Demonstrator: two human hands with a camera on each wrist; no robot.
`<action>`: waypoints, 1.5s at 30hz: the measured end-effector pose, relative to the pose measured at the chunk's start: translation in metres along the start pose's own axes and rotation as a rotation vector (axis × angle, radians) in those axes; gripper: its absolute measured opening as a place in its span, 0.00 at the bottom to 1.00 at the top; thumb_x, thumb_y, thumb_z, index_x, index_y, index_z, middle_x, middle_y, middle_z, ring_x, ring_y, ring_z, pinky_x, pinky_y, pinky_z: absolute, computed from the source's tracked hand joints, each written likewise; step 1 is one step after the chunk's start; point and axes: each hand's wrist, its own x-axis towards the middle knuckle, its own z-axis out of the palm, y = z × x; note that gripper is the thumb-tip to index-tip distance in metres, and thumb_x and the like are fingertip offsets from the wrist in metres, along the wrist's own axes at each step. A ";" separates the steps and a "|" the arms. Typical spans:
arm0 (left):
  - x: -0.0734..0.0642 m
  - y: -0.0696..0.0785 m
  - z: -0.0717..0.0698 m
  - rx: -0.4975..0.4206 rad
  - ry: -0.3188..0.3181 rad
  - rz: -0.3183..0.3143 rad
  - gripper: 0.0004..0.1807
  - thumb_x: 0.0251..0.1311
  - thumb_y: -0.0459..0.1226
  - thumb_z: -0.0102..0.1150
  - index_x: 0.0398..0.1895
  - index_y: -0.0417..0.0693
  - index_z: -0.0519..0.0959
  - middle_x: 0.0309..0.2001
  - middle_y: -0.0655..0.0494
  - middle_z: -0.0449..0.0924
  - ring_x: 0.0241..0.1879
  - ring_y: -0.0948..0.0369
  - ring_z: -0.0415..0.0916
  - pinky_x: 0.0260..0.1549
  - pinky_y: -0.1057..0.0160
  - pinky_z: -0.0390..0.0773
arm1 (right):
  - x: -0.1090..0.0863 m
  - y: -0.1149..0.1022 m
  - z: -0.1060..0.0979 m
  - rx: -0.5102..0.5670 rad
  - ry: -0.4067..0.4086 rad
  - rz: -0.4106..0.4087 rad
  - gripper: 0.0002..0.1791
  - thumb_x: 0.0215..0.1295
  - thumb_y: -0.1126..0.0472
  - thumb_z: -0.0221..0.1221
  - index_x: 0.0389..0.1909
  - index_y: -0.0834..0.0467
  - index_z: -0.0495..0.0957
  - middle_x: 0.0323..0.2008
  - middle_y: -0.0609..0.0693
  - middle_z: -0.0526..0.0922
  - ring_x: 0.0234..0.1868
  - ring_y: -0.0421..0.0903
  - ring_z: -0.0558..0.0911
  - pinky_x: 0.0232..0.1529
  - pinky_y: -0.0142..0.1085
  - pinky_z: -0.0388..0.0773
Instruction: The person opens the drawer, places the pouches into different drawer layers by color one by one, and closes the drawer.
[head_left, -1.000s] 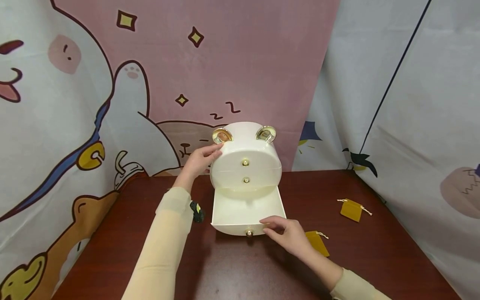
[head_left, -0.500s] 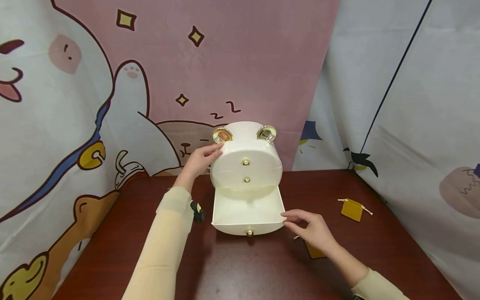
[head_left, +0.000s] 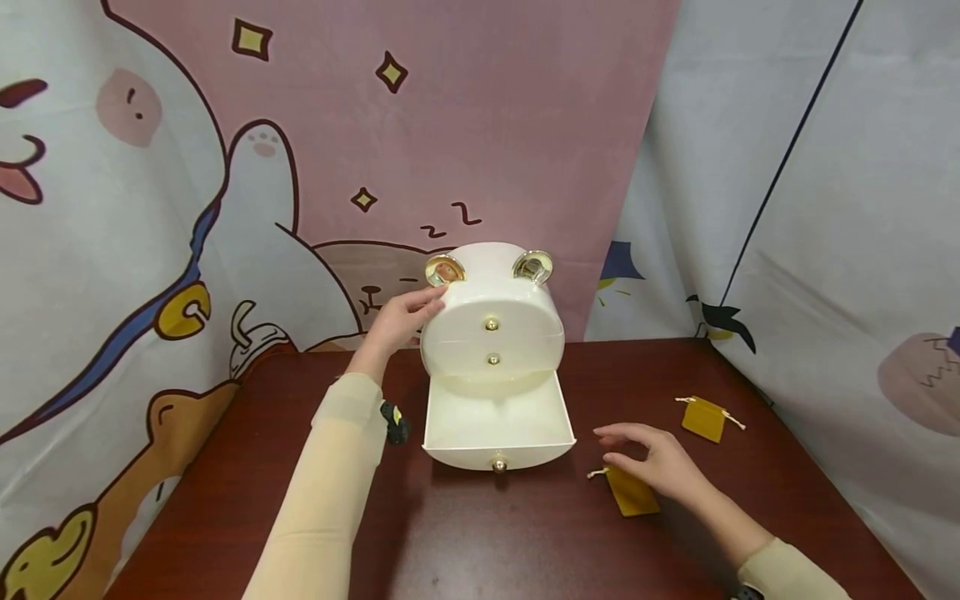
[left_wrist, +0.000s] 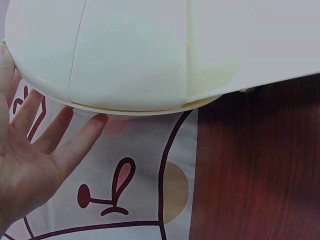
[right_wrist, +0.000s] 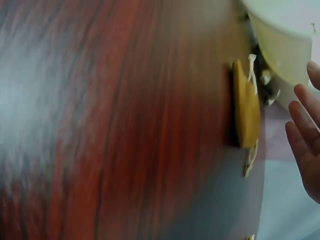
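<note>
A white storage box [head_left: 517,287] with two gold ears and gold knobs stands near the back of the table. Its bottom drawer [head_left: 498,417] is pulled out, and no contents show inside. My left hand [head_left: 401,321] rests on the box's left side below the ear; in the left wrist view its spread fingers [left_wrist: 82,142] lie along the edge. My right hand [head_left: 656,462] is apart from the drawer's right front corner, fingers loosely bent and holding nothing. Just under it a mustard drawstring pouch [head_left: 632,493] lies on the table, partly covered by the hand.
A second mustard pouch [head_left: 703,419] with white cords lies farther back on the right. The dark red wooden table [head_left: 465,542] carries everything. Printed cartoon cloth [head_left: 525,125] hangs behind the box and along both sides.
My right hand has slid along the drawer front to the right, then come off its corner and over the near pouch. The left hand, box and drawer stay put.
</note>
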 end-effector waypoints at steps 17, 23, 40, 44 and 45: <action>0.000 -0.001 0.000 -0.011 -0.001 -0.006 0.25 0.65 0.56 0.59 0.66 0.72 0.75 0.62 0.54 0.75 0.50 0.51 0.78 0.44 0.47 0.82 | -0.010 0.035 -0.005 -0.024 -0.144 -0.084 0.22 0.60 0.55 0.70 0.54 0.55 0.83 0.46 0.46 0.83 0.47 0.46 0.80 0.50 0.34 0.77; 0.001 -0.001 0.000 -0.014 0.000 -0.005 0.25 0.65 0.56 0.59 0.66 0.72 0.75 0.62 0.54 0.75 0.50 0.51 0.78 0.45 0.46 0.81 | -0.011 0.040 -0.005 -0.076 -0.179 -0.048 0.21 0.60 0.52 0.69 0.55 0.52 0.84 0.46 0.43 0.82 0.47 0.43 0.78 0.50 0.41 0.76; -0.002 0.001 0.001 -0.016 0.000 -0.010 0.26 0.65 0.56 0.59 0.66 0.71 0.75 0.63 0.54 0.74 0.51 0.51 0.78 0.46 0.45 0.81 | -0.010 0.044 -0.005 -0.055 -0.222 -0.014 0.16 0.60 0.56 0.69 0.50 0.50 0.86 0.42 0.40 0.81 0.43 0.39 0.76 0.45 0.37 0.75; -0.002 0.001 0.001 -0.005 0.003 -0.009 0.26 0.65 0.57 0.59 0.66 0.71 0.75 0.63 0.55 0.74 0.51 0.51 0.78 0.46 0.47 0.81 | -0.009 0.043 -0.005 -0.040 -0.235 -0.008 0.15 0.60 0.56 0.69 0.49 0.50 0.87 0.41 0.39 0.81 0.42 0.38 0.76 0.44 0.36 0.76; -0.002 0.001 0.001 -0.001 0.003 -0.008 0.26 0.65 0.57 0.58 0.66 0.71 0.75 0.63 0.55 0.74 0.51 0.51 0.78 0.45 0.47 0.81 | -0.009 0.043 -0.005 -0.034 -0.239 -0.009 0.14 0.60 0.57 0.69 0.48 0.51 0.87 0.40 0.40 0.81 0.41 0.39 0.76 0.44 0.36 0.76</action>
